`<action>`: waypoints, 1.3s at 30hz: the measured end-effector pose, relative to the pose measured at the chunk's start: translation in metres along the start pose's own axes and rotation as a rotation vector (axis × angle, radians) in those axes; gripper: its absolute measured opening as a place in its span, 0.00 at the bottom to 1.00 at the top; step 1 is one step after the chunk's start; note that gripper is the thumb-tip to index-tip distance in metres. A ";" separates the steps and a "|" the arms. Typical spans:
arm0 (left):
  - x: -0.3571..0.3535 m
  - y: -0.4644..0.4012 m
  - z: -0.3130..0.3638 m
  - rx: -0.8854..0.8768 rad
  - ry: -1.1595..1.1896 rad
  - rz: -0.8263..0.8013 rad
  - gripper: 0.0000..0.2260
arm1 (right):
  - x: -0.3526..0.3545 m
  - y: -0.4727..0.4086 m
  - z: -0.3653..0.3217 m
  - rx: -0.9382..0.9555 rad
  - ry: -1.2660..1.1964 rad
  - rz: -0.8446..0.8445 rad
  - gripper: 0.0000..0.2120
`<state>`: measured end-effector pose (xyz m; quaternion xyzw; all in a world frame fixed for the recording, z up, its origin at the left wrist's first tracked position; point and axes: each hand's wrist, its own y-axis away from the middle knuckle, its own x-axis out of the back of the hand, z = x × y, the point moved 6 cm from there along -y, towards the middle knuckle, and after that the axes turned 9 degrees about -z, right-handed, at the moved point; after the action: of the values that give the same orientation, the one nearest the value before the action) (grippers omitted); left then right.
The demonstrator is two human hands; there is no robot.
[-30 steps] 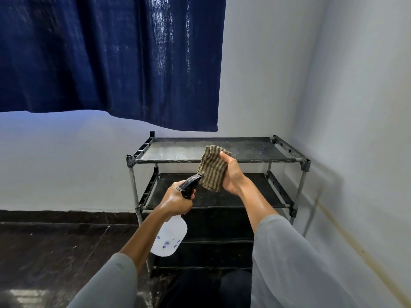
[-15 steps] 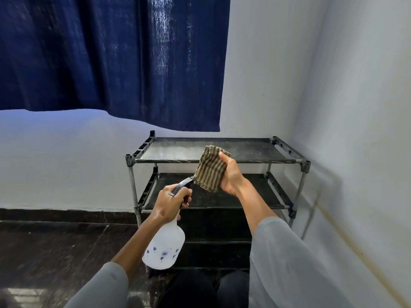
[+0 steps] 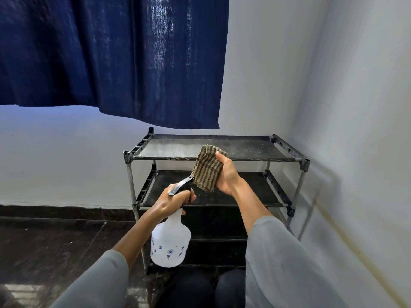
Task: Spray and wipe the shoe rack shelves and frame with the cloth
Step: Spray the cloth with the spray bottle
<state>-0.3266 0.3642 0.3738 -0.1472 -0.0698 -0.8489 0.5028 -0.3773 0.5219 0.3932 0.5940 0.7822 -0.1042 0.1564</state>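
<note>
While the left hand (image 3: 169, 202) at lower centre grips the spray bottle (image 3: 170, 243), its nozzle nearly touches the cloth (image 3: 208, 167) pinched by the right hand (image 3: 226, 174). Best to wet it lightly, then wipe the dusty rack (image 3: 287, 160) behind, centre-right.

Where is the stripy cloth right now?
In the head view, the right hand holds the stripy cloth up before the shoe rack, just above the spray bottle.

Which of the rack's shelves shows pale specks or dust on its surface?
The top shelf: its surface is flecked with pale specks and looks greyish. The second shelf, just below, looks plain dark, and the lower ones are too shadowed to judge.
</note>
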 end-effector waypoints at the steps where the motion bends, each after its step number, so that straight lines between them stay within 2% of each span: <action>1: 0.000 0.000 -0.001 -0.008 0.023 0.002 0.06 | -0.001 0.000 0.000 0.001 -0.008 0.000 0.25; 5: -0.001 -0.003 -0.004 0.004 -0.052 0.019 0.06 | -0.003 0.000 0.000 0.013 -0.024 0.021 0.25; 12: 0.013 -0.001 -0.011 0.038 -0.125 0.156 0.05 | 0.006 -0.002 0.005 0.069 -0.053 0.173 0.24; 16: 0.022 0.001 -0.009 0.036 -0.111 0.178 0.06 | 0.009 0.001 0.005 0.197 -0.013 0.203 0.21; 18: 0.024 0.002 -0.009 0.036 -0.128 0.164 0.06 | 0.008 0.002 0.006 0.234 -0.130 0.189 0.21; 20: 0.024 0.002 -0.010 0.036 -0.132 0.156 0.06 | 0.010 0.001 0.011 0.210 -0.281 0.209 0.18; 22: 0.026 0.003 -0.011 0.033 -0.125 0.158 0.06 | 0.013 0.001 0.025 0.113 -0.425 0.260 0.20; 27: 0.031 0.003 -0.011 0.043 -0.087 0.170 0.06 | 0.003 0.002 0.046 -0.005 -0.576 0.309 0.18; 29: 0.033 0.003 -0.011 0.055 -0.074 0.179 0.06 | 0.001 0.002 0.056 -0.028 -0.685 0.338 0.21; 32: 0.037 0.005 -0.014 0.073 -0.070 0.206 0.06 | 0.009 0.001 0.067 0.005 -0.643 0.381 0.25; 33: 0.038 0.006 -0.015 0.077 -0.073 0.214 0.06 | 0.010 0.002 0.073 -0.035 -0.681 0.394 0.30; 35: 0.040 0.007 -0.017 0.084 -0.075 0.226 0.06 | 0.006 0.000 0.083 -0.133 -0.789 0.332 0.48; 36: 0.042 0.007 -0.017 0.086 -0.077 0.229 0.06 | -0.001 0.001 0.081 -0.155 -0.754 0.231 0.53; 37: 0.043 0.007 -0.017 0.089 -0.079 0.232 0.05 | -0.006 0.002 0.077 -0.165 -0.675 0.151 0.53; 38: 0.044 0.007 -0.017 0.092 -0.083 0.235 0.05 | -0.009 0.004 0.074 -0.167 -0.554 0.136 0.48; 39: 0.044 0.007 -0.017 0.094 -0.088 0.237 0.05 | -0.010 0.004 0.074 -0.164 -0.455 0.132 0.38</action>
<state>-0.3435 0.3193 0.3720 -0.1680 -0.1136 -0.7721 0.6022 -0.3618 0.4885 0.3282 0.5905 0.6921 -0.1611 0.3827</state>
